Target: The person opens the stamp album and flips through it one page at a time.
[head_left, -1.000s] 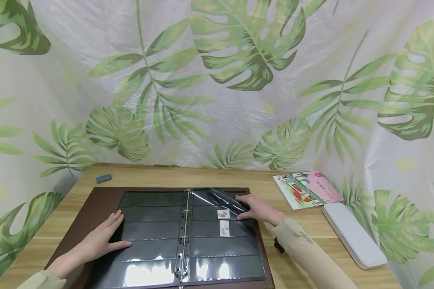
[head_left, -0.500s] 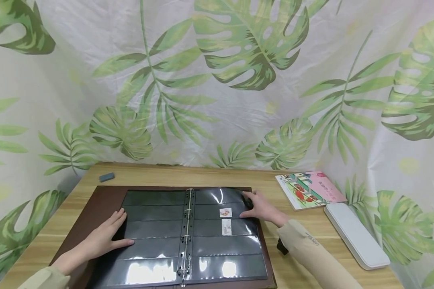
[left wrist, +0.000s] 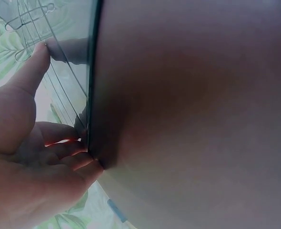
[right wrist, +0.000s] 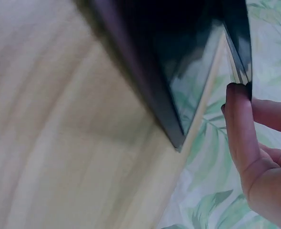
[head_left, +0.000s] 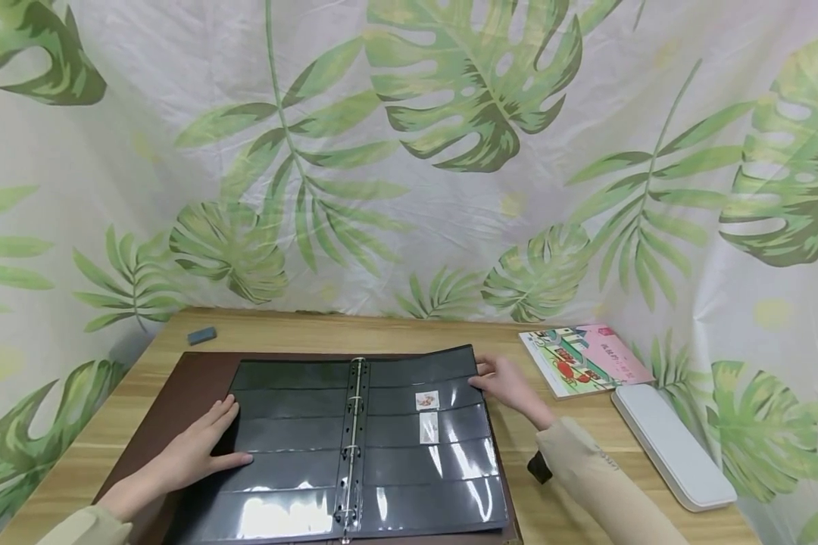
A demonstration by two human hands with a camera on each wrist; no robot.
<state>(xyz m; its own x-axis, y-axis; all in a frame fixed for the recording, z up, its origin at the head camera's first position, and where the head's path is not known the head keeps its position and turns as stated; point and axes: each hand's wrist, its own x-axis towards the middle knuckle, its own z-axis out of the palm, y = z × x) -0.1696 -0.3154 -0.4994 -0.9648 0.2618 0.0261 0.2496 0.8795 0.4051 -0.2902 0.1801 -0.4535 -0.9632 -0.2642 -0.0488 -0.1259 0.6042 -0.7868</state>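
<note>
A brown ring binder album (head_left: 198, 378) lies spread on the table, its black pages in clear pocket strips. Two small stamps (head_left: 429, 428) sit in the pockets of the right page (head_left: 423, 465). My right hand (head_left: 507, 386) pinches that page near its upper outer corner, which is raised off the album; the right wrist view shows the lifted page edge (right wrist: 238, 47) between thumb and fingers. My left hand (head_left: 184, 458) rests with spread fingers at the outer edge of the left page (head_left: 286, 435). Metal rings (head_left: 350, 452) run down the middle.
A wooden table (head_left: 354, 329) carries everything, with a leaf-print curtain (head_left: 450, 227) behind. At the right are a pink picture book (head_left: 582, 359) and a white case (head_left: 675, 446). A small blue-grey block (head_left: 201, 334) lies at the back left.
A page that was curled up in my right hand has come down flat on the right side. My right hand then moves outward and raises the right page's upper corner. The left hand stays put.
</note>
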